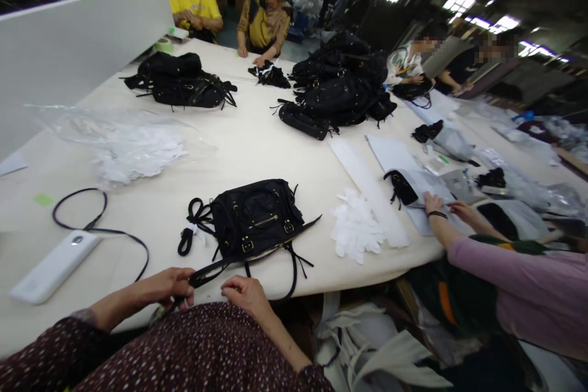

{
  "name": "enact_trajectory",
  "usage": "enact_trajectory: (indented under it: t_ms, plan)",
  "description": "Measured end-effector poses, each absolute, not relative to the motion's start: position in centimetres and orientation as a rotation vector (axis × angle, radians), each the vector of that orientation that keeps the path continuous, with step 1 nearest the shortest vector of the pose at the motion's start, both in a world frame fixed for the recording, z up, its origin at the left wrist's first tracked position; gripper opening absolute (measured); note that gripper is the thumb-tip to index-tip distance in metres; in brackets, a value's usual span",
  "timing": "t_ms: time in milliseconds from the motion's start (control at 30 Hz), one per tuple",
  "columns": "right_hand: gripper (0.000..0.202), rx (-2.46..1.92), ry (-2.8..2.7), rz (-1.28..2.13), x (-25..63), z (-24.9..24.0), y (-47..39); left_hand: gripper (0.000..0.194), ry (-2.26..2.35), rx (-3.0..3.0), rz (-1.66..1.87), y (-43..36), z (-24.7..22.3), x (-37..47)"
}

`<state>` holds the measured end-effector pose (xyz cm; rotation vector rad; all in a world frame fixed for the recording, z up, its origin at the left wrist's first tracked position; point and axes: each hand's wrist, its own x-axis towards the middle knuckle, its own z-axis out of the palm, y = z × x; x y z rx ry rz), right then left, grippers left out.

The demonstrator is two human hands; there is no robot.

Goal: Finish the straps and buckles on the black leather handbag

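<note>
A black bag (257,214) with gold buckles and a zipper lies on the pale table (248,153) in front of me. One of its straps (209,274) runs toward the table edge, where my left hand (172,288) is closed on its end. My right hand (243,294) is just right of it at the edge, below the bag, fingers curled; whether it holds anything is too small to tell. A bundled black cord (197,217) with a white wrap sits at the bag's left side.
White paper tags (356,226) lie right of the bag. A white phone-like device (55,266) with a dark cord is at left. Plastic wrapping (133,147) and piled black bags (340,92) are farther back. A co-worker's hands (436,202) handle a wrapped bag at right.
</note>
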<state>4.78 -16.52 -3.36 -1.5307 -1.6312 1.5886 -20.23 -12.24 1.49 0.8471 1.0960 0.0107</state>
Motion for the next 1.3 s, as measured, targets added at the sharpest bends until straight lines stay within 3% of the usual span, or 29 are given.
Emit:
enact_trajectory:
  t_ms: [367,967,1100,1300]
  plan:
    - [0.016,-1.535,-1.519,1.427,2.4,-1.2,-16.8,0.027,1.094,0.993,0.146,-13.3,-0.7,-21.1]
    - [0.018,-1.543,-1.547,1.329,-0.1,1.1,-15.7,0.063,1.048,0.773,0.106,-11.1,0.6,-21.7]
    - [0.019,-1.553,-1.548,1.273,-0.4,1.9,-15.5,0.058,1.043,0.848,0.071,-11.0,1.4,-21.5]
    - [0.027,-1.603,-1.328,1.436,-1.4,2.3,-15.2,0.035,1.085,1.347,0.059,-11.0,1.9,-20.3]
